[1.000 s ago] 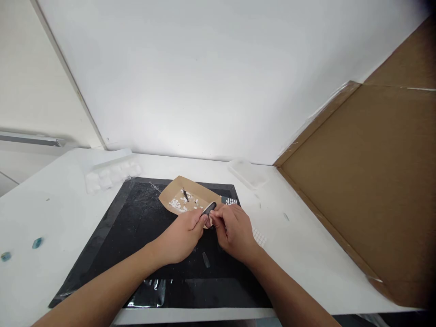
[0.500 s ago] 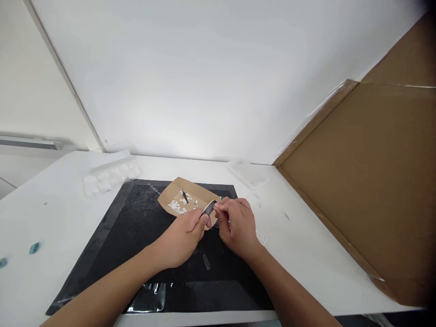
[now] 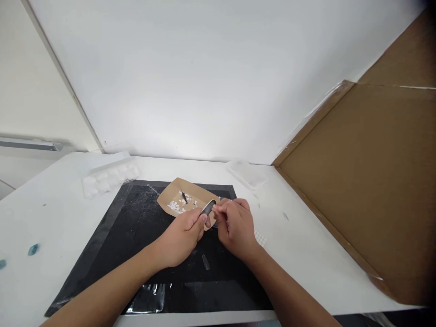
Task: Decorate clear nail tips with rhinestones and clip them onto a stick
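My left hand [image 3: 182, 236] is closed round a small dark grey file-like stick [image 3: 208, 207], its rounded tip poking out past my fingers. My right hand [image 3: 235, 225] pinches something tiny against that tip; I cannot make out what it is. Both hands hover over a black mat [image 3: 136, 227]. Just behind them lies a brown paper piece [image 3: 173, 193] strewn with several small white bits and a small black tool [image 3: 184, 196]. A clear nail-shaped tip [image 3: 205, 262] rests on the mat below my hands.
A white table [image 3: 306, 254] carries the mat. A white compartment tray [image 3: 109, 171] sits at the back left, a clear shallow tray [image 3: 247, 172] at the back right. A sheet of white dots [image 3: 260, 237] lies beside my right wrist. Brown cardboard [image 3: 368, 181] leans on the right. Two teal bits [image 3: 33, 249] lie at the far left.
My right hand has shifted slightly up and left, bringing its pinch onto the stick's tip. The left hand has barely moved.
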`<move>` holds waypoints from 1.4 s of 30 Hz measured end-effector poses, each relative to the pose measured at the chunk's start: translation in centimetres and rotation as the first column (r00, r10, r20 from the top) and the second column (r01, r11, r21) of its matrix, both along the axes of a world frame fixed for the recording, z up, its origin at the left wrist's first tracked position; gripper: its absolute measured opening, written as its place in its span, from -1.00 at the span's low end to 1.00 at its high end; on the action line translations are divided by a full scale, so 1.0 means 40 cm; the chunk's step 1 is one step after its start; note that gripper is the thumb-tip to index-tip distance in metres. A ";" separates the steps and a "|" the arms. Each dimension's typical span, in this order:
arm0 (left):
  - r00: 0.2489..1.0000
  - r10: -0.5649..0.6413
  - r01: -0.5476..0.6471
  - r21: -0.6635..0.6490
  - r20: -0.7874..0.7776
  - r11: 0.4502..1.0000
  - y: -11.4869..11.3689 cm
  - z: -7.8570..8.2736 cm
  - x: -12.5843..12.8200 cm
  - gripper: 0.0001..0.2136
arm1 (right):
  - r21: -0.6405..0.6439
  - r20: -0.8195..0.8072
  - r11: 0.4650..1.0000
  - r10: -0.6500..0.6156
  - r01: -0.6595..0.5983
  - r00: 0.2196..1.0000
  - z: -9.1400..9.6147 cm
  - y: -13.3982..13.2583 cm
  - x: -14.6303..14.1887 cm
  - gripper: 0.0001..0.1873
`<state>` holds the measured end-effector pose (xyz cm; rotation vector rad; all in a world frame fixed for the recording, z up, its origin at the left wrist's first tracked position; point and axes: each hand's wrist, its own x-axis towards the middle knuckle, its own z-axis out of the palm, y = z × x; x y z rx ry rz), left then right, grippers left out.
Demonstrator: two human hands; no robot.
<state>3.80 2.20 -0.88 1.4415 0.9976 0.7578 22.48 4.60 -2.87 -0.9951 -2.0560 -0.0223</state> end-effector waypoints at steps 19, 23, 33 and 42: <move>1.000 0.001 -0.001 -0.023 0.020 1.000 0.000 -0.002 0.002 -0.67 | -0.006 -0.055 1.000 0.007 -0.007 0.998 -0.015 0.013 0.010 -0.90; 0.999 -0.040 0.040 -0.055 -0.003 0.998 -0.005 0.012 0.002 -0.75 | -0.037 -0.087 0.999 0.023 -0.026 0.996 -0.021 0.021 0.016 -0.90; 0.994 -0.113 0.112 -0.121 -0.006 0.986 -0.007 0.019 -0.006 -0.67 | -0.102 -0.163 0.995 0.000 -0.017 0.987 -0.012 0.024 0.029 -0.90; 0.991 0.034 -0.003 0.228 -0.131 0.974 -0.007 0.031 -0.004 -0.66 | -0.172 -0.277 0.984 -0.087 0.040 0.957 -0.014 0.034 0.043 -0.91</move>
